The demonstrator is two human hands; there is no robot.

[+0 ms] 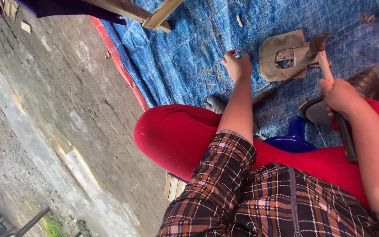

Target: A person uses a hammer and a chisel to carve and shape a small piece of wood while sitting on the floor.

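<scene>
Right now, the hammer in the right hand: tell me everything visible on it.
The hammer has a dark, rusty-looking metal head and a pale wooden handle. The right hand is closed around the handle low down, and a darker stretch runs on below the fist. It is tilted, head away from the person, resting on or just above a worn, flat brownish piece lying on the blue tarp; contact is unclear.

My right hand [341,95] grips a hammer [325,61], its head at twelve o'clock over a flat brown piece [281,55]. My left hand [237,66], fisted, rests on the blue tarp [185,57] at nine o'clock of the piece.
</scene>
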